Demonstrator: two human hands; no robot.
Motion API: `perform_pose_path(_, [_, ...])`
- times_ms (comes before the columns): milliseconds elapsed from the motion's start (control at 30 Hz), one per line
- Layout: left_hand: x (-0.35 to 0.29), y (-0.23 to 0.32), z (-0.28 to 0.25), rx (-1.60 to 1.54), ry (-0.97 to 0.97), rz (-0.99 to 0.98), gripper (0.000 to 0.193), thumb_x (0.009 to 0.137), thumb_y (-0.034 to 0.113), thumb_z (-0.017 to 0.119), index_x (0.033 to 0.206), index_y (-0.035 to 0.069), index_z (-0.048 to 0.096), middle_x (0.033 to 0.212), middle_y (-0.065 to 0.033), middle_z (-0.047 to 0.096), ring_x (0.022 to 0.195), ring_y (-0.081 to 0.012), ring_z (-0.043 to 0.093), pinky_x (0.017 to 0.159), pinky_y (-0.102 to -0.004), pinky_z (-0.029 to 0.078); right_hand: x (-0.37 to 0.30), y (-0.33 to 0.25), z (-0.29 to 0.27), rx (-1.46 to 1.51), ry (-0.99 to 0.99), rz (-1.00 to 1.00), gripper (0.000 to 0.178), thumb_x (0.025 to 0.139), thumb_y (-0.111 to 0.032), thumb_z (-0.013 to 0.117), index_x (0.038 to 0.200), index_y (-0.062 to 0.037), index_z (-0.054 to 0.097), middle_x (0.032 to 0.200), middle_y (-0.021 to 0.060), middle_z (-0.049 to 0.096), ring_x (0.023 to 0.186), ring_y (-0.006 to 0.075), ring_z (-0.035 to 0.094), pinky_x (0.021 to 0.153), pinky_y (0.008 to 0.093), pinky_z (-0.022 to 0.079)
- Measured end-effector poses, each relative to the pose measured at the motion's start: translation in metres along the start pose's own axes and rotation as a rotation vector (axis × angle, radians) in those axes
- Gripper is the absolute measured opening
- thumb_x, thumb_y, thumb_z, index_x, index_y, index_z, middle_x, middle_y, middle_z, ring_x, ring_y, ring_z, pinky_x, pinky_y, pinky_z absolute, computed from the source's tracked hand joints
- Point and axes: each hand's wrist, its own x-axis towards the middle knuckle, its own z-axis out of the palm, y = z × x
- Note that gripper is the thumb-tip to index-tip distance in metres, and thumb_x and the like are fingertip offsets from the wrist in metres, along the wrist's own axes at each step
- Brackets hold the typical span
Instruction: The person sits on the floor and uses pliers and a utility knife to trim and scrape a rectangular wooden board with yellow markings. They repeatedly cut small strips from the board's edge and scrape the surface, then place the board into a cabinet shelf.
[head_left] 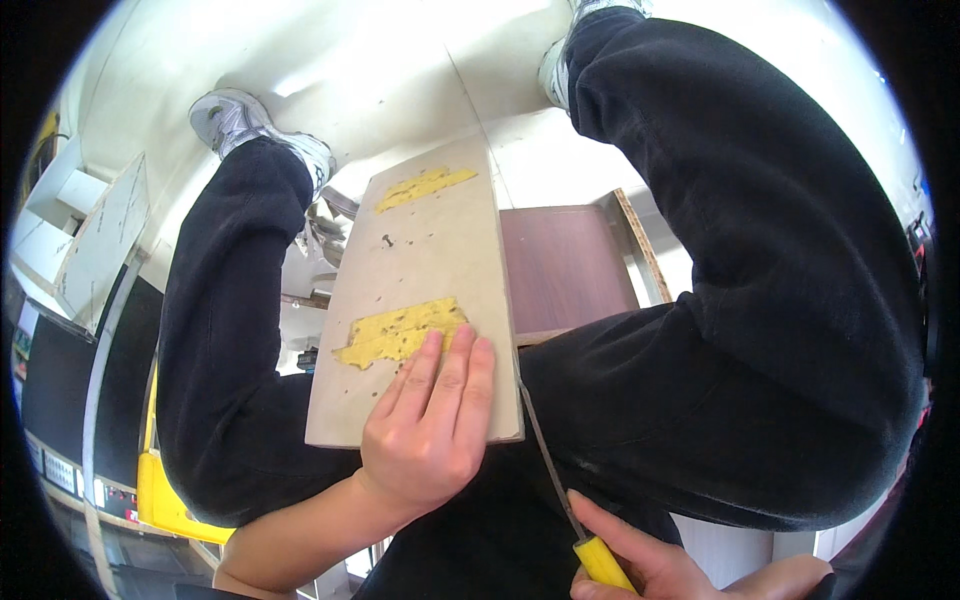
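Note:
A pale beige board (425,270) lies across my lap, its long side running away from me. My left hand (425,440) presses on its near end, fingers stretched out over the near one of two torn yellow patches (400,330). The far yellow patch (424,188) is near the other end. A small screw or nail (388,241) stands up from the board between them. In my right hand (650,560) is a file-like tool (604,564) with a yellow handle and a long, thin metal blade. Its blade runs along the board's right edge, and its tip is hard to make out.
Beyond the board stands a brown wooden panel (565,262) with a raw-edged strip beside it. White-and-grey panels (95,245) stand at the left, above dark ones. A yellow plastic object (175,500) is by my left leg. The floor (400,60) is pale.

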Motion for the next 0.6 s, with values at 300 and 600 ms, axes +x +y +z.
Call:
perform_pose_path(300, [0.008, -0.005, -0.015, -0.065, 0.063, -0.089, 0.036, 0.075, -0.001, 0.061, 0.111, -0.006, 0.063, 0.105, -0.0216, 0.068, 0.097, -0.0343, 0.068, 0.08, -0.0368, 0.056, 0.019, 0.027, 0.002, -0.222, 0.012, -0.442, 0.066, 0.094, 0.002, 0.051, 0.152, -0.0056, 0.02, 0.105, 0.0041, 0.056, 0.08, 0.0063, 0.05, 0.07, 0.0189, 0.041])
perform_pose_path(600, [0.002, -0.006, -0.017, -0.145, 0.061, -0.116, 0.064, 0.059, -0.008, 0.065, 0.122, -0.007, 0.057, 0.117, -0.0235, 0.063, 0.106, -0.035, 0.065, 0.091, -0.0383, 0.052, 0.018, 0.027, -0.018, -0.387, -0.029, -0.521, 0.067, 0.09, 0.0, 0.056, 0.149, -0.0003, 0.025, 0.144, 0.0238, 0.042, 0.13, 0.0281, 0.048, 0.1, 0.0286, 0.039])
